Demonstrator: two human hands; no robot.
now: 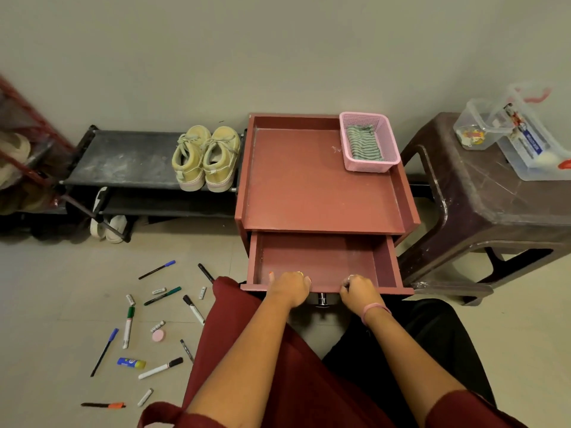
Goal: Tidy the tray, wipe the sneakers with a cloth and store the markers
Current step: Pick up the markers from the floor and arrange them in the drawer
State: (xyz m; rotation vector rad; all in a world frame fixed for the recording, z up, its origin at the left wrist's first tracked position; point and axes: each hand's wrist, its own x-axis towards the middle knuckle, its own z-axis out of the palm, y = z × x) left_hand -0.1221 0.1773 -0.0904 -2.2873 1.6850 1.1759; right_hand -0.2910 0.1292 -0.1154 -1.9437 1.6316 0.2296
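My left hand (pixel 289 288) and right hand (pixel 358 291) each have their fingers curled over the near front edge of the open drawer (pixel 318 264), gripping it on either side of the metal knob (pixel 323 299). The drawer looks like stiff painted wood, light enough to slide, and I judge the front lip the sound place to hold it; its inside shows nothing in it.

The markers (pixel 160 316) lie scattered on the floor to the near left, well apart from the drawer. They look light, hard and round, so they will likely roll; I would pinch each at mid-barrel. Small caps and a glue stick (pixel 131 362) lie among them.

On the desk top above the drawer, the raised rim forms the tray (pixel 309 180), with a pink basket (pixel 369 143) in its far right corner holding a striped cloth (pixel 363 143), soft and easy to bunch. The 2 sneakers (pixel 205 159) sit on the shoe rack (pixel 129 159) just left of the desk, upright, toes toward me. A brown stool (pixel 494 196) crowds the right side, so open floor is to the left.
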